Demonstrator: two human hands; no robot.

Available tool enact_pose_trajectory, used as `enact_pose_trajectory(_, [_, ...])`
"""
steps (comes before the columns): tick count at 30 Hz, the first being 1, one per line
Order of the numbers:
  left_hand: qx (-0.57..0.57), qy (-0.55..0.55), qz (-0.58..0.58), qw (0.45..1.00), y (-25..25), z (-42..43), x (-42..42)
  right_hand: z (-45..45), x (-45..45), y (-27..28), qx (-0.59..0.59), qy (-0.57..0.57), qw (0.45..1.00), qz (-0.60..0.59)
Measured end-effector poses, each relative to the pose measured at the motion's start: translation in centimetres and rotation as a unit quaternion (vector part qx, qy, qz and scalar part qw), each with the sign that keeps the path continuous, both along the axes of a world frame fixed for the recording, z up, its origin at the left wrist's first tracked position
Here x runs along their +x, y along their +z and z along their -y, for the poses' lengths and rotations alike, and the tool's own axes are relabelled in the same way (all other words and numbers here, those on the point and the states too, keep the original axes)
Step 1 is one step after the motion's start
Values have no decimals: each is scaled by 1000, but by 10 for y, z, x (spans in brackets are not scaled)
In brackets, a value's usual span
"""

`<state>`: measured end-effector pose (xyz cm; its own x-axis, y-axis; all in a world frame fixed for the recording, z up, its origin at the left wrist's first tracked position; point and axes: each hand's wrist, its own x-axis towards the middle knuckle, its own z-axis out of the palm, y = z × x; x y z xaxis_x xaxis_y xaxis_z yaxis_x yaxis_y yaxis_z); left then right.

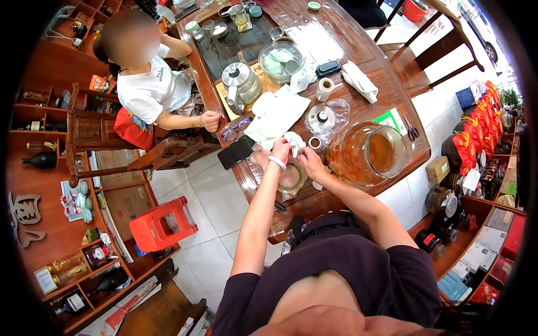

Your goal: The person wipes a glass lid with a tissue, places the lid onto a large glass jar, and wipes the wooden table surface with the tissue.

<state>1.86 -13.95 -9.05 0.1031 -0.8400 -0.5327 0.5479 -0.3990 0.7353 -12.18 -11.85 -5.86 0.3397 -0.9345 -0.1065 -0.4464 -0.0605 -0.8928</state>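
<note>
Near the bench (350, 25) edge, in the gap between phone (236, 153) and jar (350, 154), our left hand (281, 151) and right hand (312, 165) pinched crumpled white tissue (294, 141).

I look down on my left hand (281, 149) and right hand (312, 163) meeting at a crumpled white tissue (294, 140), the fingers of both closed about it, near the edge of the glossy wooden worktop (347, 39). A white bracelet (277, 162) rings my left wrist. Just right of my hands sits a big glass jar (350, 151) of amber liquid; to their left lies a dark phone (237, 153). Farther off I see a kettle (242, 84) beside a clear bowl (282, 63) of cups. A person (150, 92) (in a white shirt) sits at the left side.
</note>
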Motion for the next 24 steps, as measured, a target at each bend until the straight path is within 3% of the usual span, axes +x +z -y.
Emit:
enact_pose_trajectory(2, [18,-6,52,998,1,-3,3,-5,1,9,-38,-17,999,8])
enact_pose_trajectory(4, [-15,103,52,993,15,-8,1,1,0,18,-49,-2,999,21])
enact_pose_trajectory(6, [-8,125,45,991,24,-12,1,1,1,21,-58,12,998,35])
enact_pose_trajectory(8, [-48,281,-6,958,29,-11,4,-3,6,21,-72,-4,997,36])
enact_pose_trajectory(9, [-13,340,-49,939,36,-8,17,-8,3,19,-71,-2,997,39])
enact_pose_trajectory(10, [-37,348,-56,935,34,-8,34,-15,-5,14,-58,-20,998,27])
enact_pose_trajectory(12, [-15,267,-3,964,39,-16,64,-17,-19,0,-46,-34,998,17])
enact_pose_trajectory(16, [-73,204,-93,972,62,-35,79,-17,-27,-23,-31,-45,998,15])
enact_pose_trajectory(18, [-71,173,-135,973,76,-44,71,-6,-22,-24,-63,-5,996,-65])
enact_pose_trajectory(20, [-73,165,-153,972,88,-55,57,-2,-15,-22,-22,4,997,-78])
enact_pose_trajectory(22, [-84,167,-216,958,91,-68,49,-4,-7,-9,-159,-14,973,-166])
enact_pose_trajectory(24, [-124,130,-217,960,97,-78,38,-9,-6,18,-177,-12,971,-161])
